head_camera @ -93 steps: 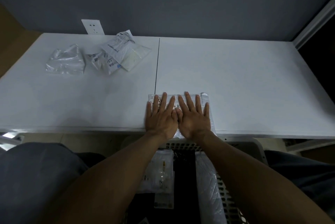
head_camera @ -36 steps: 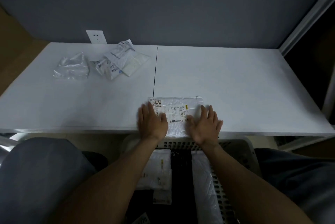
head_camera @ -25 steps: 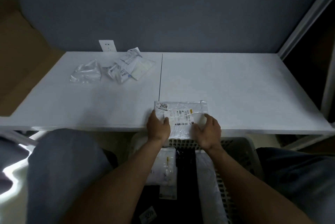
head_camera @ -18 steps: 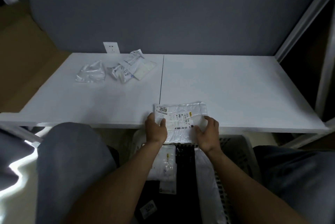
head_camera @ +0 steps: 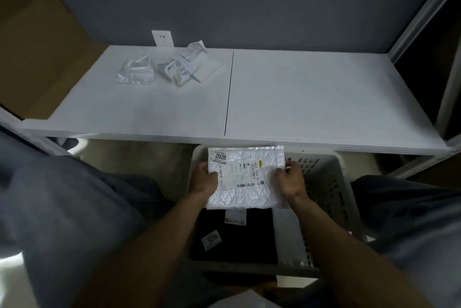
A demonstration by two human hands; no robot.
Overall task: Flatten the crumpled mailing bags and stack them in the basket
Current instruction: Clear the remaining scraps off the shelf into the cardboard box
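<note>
A flattened white bubble mailing bag [head_camera: 245, 178] with a "2028" label hangs flat over the white perforated basket [head_camera: 331, 198] below the table's front edge. My left hand [head_camera: 203, 179] grips its left edge and my right hand [head_camera: 290, 179] grips its right edge, thumbs on top. Inside the basket lie a black bag [head_camera: 237, 235] with a small white sticker and a pale bag [head_camera: 287, 235] on the right. Crumpled bags remain at the table's back left: a clear one [head_camera: 136, 71] and a white pile [head_camera: 188, 64].
The white table [head_camera: 311, 98] has a dark seam down its middle. A wall socket [head_camera: 162, 38] sits behind the bags. My knees in grey trousers flank the basket. A white frame post [head_camera: 449, 78] stands at the right.
Both hands went from pressing flat on the bag on the table to gripping its sides. They slid it off the front edge and brought it down over the basket.
</note>
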